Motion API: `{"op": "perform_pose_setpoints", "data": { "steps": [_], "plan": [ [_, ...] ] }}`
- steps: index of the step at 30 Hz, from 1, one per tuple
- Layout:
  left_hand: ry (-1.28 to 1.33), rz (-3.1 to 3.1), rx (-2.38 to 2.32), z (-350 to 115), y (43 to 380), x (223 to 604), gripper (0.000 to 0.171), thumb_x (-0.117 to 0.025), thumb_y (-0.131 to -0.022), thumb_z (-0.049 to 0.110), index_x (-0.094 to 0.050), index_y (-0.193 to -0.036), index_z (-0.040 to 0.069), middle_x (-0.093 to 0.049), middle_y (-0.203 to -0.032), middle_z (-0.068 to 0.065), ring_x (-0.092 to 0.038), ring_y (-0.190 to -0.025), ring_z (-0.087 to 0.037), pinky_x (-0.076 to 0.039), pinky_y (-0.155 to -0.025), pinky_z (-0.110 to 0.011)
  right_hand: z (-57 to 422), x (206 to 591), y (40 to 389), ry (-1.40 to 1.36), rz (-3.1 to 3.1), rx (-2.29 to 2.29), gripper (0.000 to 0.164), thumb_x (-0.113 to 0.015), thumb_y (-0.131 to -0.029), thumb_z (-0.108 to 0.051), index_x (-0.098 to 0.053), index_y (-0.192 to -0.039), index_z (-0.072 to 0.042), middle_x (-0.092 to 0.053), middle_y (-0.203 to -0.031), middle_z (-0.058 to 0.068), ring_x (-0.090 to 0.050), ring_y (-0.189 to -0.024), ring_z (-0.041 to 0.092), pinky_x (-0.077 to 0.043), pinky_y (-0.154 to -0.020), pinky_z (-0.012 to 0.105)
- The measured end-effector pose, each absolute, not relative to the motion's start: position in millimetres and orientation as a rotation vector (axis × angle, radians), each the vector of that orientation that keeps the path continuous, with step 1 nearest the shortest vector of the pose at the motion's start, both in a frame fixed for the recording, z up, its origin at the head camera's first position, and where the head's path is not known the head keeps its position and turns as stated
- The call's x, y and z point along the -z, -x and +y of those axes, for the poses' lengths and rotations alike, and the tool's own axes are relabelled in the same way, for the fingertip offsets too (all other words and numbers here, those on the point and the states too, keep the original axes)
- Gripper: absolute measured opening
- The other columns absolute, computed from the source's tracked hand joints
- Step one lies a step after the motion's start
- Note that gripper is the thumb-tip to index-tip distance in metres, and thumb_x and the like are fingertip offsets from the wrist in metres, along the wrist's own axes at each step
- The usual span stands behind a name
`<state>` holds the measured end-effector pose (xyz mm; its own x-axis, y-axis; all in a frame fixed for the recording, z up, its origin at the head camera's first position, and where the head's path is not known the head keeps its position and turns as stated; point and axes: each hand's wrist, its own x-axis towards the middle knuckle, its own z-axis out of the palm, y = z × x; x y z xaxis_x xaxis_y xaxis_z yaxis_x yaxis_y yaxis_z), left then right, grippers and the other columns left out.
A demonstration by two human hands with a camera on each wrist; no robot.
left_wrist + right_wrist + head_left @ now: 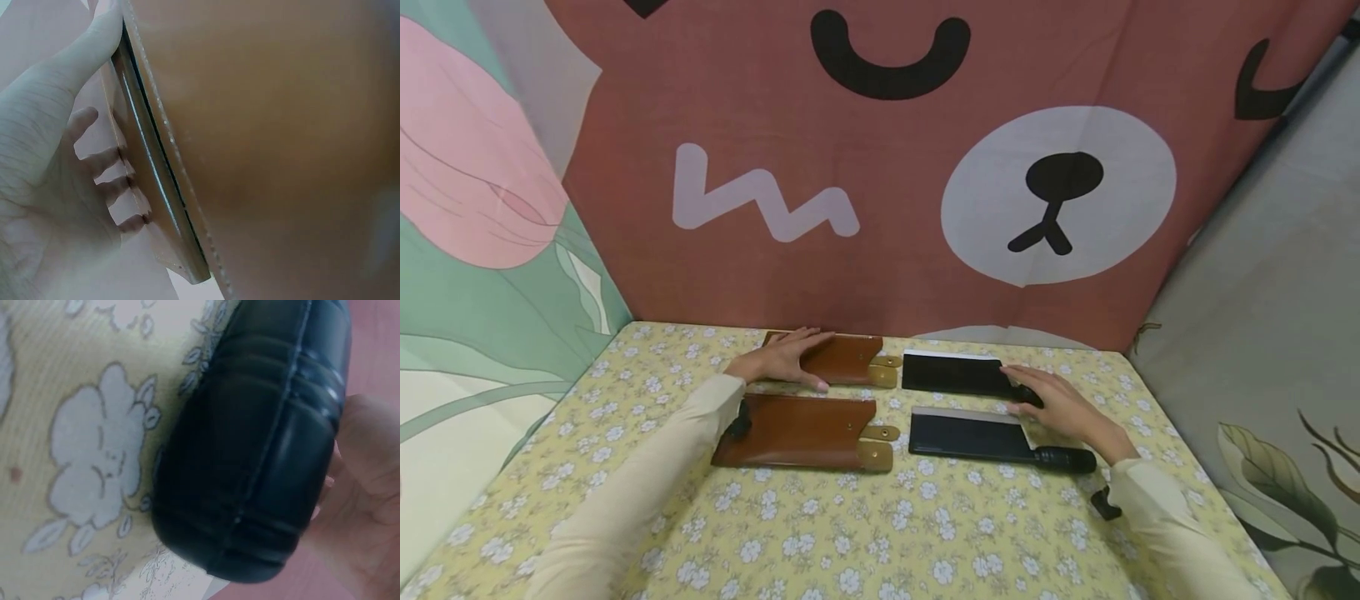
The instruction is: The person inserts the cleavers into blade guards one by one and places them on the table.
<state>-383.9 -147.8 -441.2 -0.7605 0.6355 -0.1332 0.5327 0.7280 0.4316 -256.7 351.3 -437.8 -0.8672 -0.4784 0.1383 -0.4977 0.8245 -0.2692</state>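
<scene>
Two brown leather sheaths lie flat on the left, one behind the other. My left hand rests on the far sheath with fingers spread and thumb by its near edge. The near sheath lies under my left wrist and fills much of the left wrist view. To the right are two black-bladed cleavers, blades pointing left. My right hand lies over the handle of the far cleaver, fingers loosely extended, hiding part of it. The near cleaver sits in front, its ridged black handle large in the right wrist view.
A yellow flowered cloth covers the table. Behind its far edge hangs a reddish-brown curtain with a cartoon face. Printed fabric also hangs on the left and right sides. Each sheath has a snap strap at its right end.
</scene>
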Motion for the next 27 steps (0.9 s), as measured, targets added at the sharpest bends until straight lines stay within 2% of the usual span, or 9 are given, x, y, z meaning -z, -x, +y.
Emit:
{"op": "perform_pose_setpoints", "data": {
  "steps": [6,12,17,19,24,27],
  "plan": [
    [-0.903,2.645,-0.529,-146.3,384.4,440.3,0.11,-0.083,-0.086,0.057,-0.023,-0.169,0.018,-0.011,-0.175,-0.021,-0.007,-0.16,-0.047,-0.005,-0.122,-0.073,351.2,436.8,253.3,-0.73,-2.969,-0.377,0.068,-0.078,-0.095,-0.017,-0.049,-0.152,0.006,-0.051,-0.15,0.031,-0.051,-0.136,0.052,-0.046,-0.105,0.066],
    [-0.893,2.637,-0.522,-145.8,386.1,440.2,0.11,-0.084,-0.085,0.057,-0.024,-0.169,0.02,-0.009,-0.175,-0.019,-0.006,-0.161,-0.046,-0.002,-0.123,-0.072,351.3,435.4,252.1,-0.696,-2.999,-0.183,0.06,-0.078,-0.095,-0.015,-0.056,-0.144,0.011,-0.057,-0.142,0.034,-0.056,-0.13,0.052,-0.049,-0.101,0.065],
    [-0.886,2.616,-0.525,-144.4,390.4,442.8,0.11,-0.084,-0.083,0.059,-0.025,-0.169,0.024,-0.01,-0.176,-0.016,-0.006,-0.161,-0.044,-0.002,-0.124,-0.072,351.7,434.3,250.2,-0.671,-2.981,-0.092,0.056,-0.078,-0.095,-0.014,-0.058,-0.14,0.011,-0.065,-0.13,0.03,-0.066,-0.113,0.046,-0.055,-0.092,0.058],
    [-0.878,2.601,-0.548,-143.9,391.8,443.1,0.109,-0.085,-0.082,0.059,-0.026,-0.169,0.026,-0.01,-0.176,-0.016,-0.007,-0.161,-0.044,-0.006,-0.123,-0.073,352.2,434.5,250.8,-0.663,-2.987,-0.092,0.053,-0.079,-0.094,-0.013,-0.06,-0.139,0.01,-0.066,-0.128,0.029,-0.068,-0.109,0.044,-0.057,-0.088,0.056],
    [-0.89,2.582,-0.655,-146.7,392.2,443.7,0.107,-0.087,-0.082,0.054,-0.03,-0.168,0.027,-0.013,-0.175,-0.018,-0.011,-0.16,-0.046,-0.02,-0.119,-0.076,353.5,434.0,257.0,-0.62,-3.036,-0.131,0.048,-0.079,-0.094,-0.014,-0.065,-0.136,0.005,-0.065,-0.135,0.028,-0.067,-0.114,0.046,-0.058,-0.085,0.057],
    [-0.916,2.583,-0.712,-147.3,391.8,443.9,0.103,-0.088,-0.083,0.05,-0.033,-0.167,0.026,-0.017,-0.174,-0.019,-0.014,-0.159,-0.046,-0.022,-0.118,-0.076,356.2,432.8,259.0,-0.624,-3.031,-0.14,0.048,-0.079,-0.093,-0.016,-0.067,-0.136,0.003,-0.066,-0.135,0.028,-0.068,-0.113,0.046,-0.059,-0.081,0.055]
  ]
}}
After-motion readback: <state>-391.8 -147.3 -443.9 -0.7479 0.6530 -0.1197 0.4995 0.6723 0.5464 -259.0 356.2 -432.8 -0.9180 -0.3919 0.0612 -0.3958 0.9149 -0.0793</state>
